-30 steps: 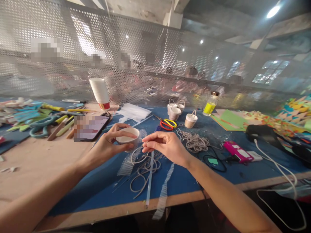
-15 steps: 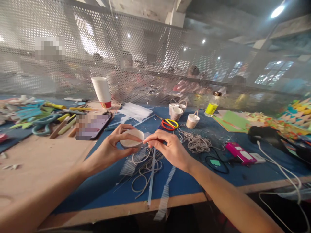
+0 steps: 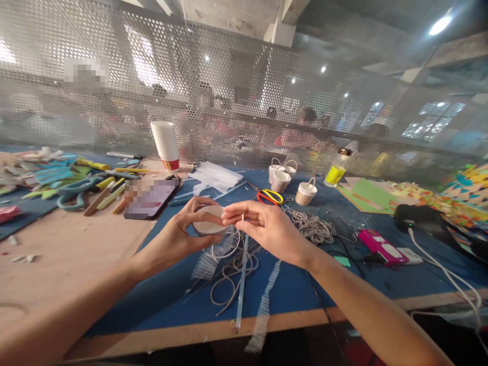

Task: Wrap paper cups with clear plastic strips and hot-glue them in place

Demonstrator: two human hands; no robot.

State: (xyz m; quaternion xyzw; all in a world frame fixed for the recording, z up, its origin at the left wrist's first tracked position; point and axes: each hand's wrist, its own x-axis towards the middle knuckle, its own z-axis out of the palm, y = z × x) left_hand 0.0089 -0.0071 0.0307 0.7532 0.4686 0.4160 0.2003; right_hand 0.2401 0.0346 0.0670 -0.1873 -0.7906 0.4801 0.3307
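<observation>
My left hand (image 3: 179,236) grips a small white cup (image 3: 208,226) by its sides, the thumb low and the fingers along the far rim. At the cup's right edge my right hand (image 3: 276,231) has its fingertips drawn together; a tiny pale bit shows between thumb and fingers, too small to name. Grey cord (image 3: 224,302) lies in loops on the blue mat below, among clear ribbed plastic strips (image 3: 263,310). Beyond the hands stand several small cups with cord handles, one of them a cord-wrapped cup (image 3: 306,194).
Red-and-yellow-handled pliers (image 3: 270,197) and a cord bundle (image 3: 312,227) lie behind my right hand. To the left are a phone (image 3: 152,198), blue-handled scissors (image 3: 74,193) and stacked paper cups (image 3: 165,145). A glue bottle (image 3: 336,170) and magenta box (image 3: 382,248) sit right.
My right fingers have shifted at the cup's rim, the hand now lying flatter over its right edge. My left hand keeps holding the cup. The view has moved slightly.
</observation>
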